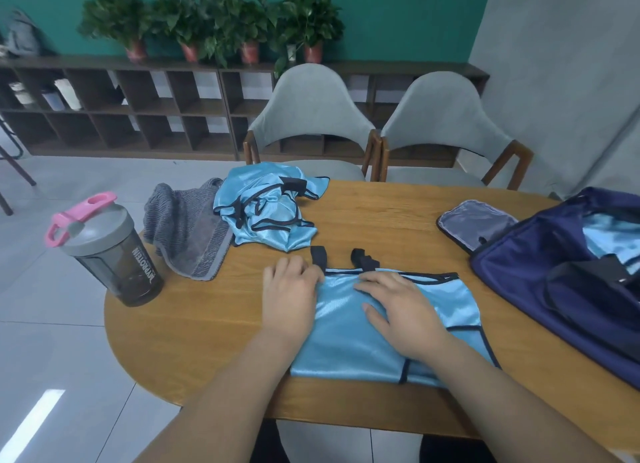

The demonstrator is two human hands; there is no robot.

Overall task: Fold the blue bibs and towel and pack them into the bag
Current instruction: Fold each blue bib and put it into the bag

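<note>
Your left hand point(290, 298) sits at the upper left corner of the flat blue bib point(346, 339), fingers bent down onto its edge just beside a black strap point(318, 255); you cannot tell from here whether they pinch the cloth or only press it. Your right hand point(403, 310) lies palm down on the middle of the same bib, fingers straight and spread, holding nothing. The two hands are near each other but not touching. The bib lies partly folded on the near part of the desk point(381, 217), black-trimmed, with a second strap point(364, 261) sticking out past its far edge. A crumpled heap of more blue bibs point(266, 208) sits farther back on the desk, touching the grey towel point(188, 229), which drapes over the desk's left edge. The navy bag point(540, 279) stands open at your right, near the flat bib, with some blue cloth point(609, 237) showing inside. A dark shaker bottle point(109, 255) with a pink-tabbed lid stands at the left end. Two grey chairs point(311, 113) face you across the desk.
</note>
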